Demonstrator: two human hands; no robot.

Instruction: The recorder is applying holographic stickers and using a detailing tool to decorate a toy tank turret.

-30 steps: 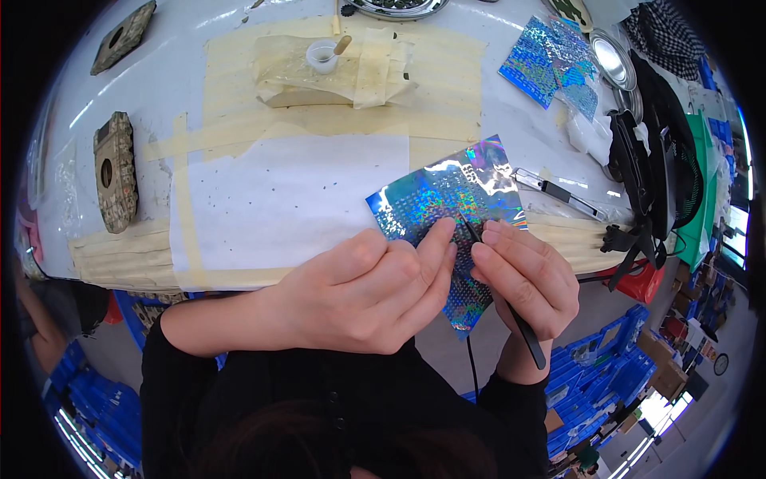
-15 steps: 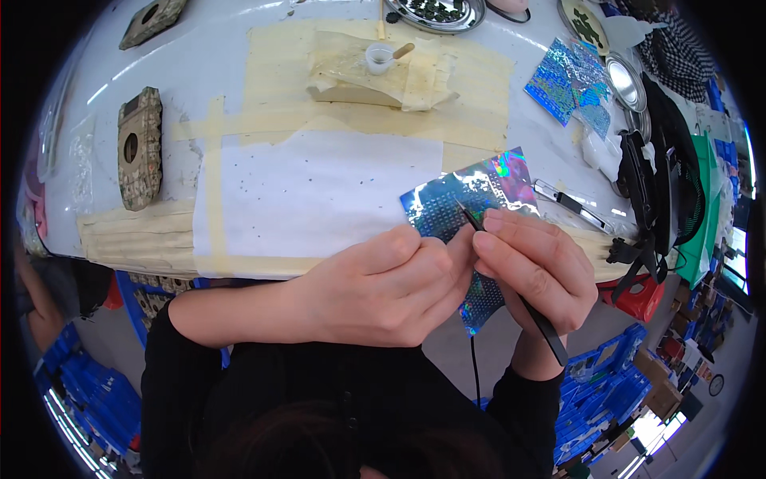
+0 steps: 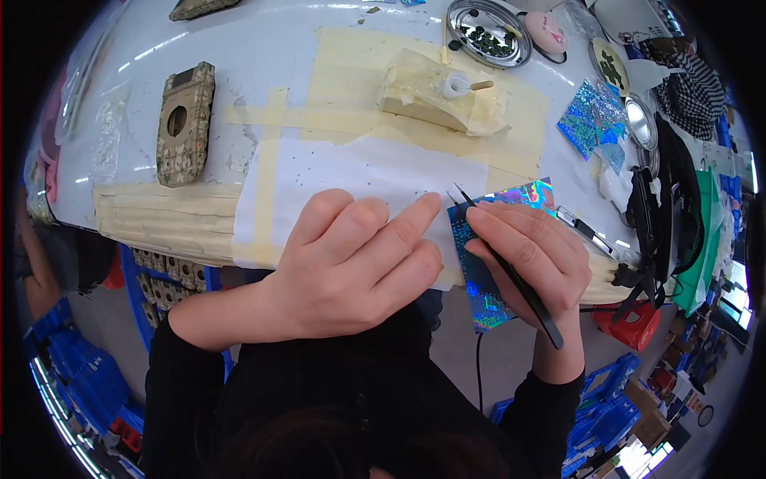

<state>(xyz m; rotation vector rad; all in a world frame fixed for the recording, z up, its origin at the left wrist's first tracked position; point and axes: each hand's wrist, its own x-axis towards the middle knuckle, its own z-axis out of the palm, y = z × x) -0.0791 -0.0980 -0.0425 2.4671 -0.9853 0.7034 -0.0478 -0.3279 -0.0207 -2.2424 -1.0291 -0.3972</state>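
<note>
Black tweezers [image 3: 511, 275] are gripped by my right hand [image 3: 538, 255], their tips parted and pointing up and left. Beneath that hand is a shiny blue holographic sheet [image 3: 477, 283], its lower part hanging past the table edge and its far corner showing rainbow colours. My left hand [image 3: 363, 259] is raised just left of the sheet, with one finger stretched toward the tweezer tips and the other fingers bent but apart. Nothing shows in it; its palm side is hidden. White paper [image 3: 315, 188] dotted with tiny specks lies behind it.
A camouflage-patterned hull-like part [image 3: 186, 140] lies at left. A tape-covered block [image 3: 423, 100] bears a small cup [image 3: 456, 86] with a stick. Behind is a metal plate [image 3: 523, 57] of dark bits. A utility knife [image 3: 589, 231] and a black bag [image 3: 678, 176] lie right.
My left hand has drawn back left from the sheet, one finger now stretched out. My right hand keeps the tweezers, their tips now left of the sheet. The view has shifted.
</note>
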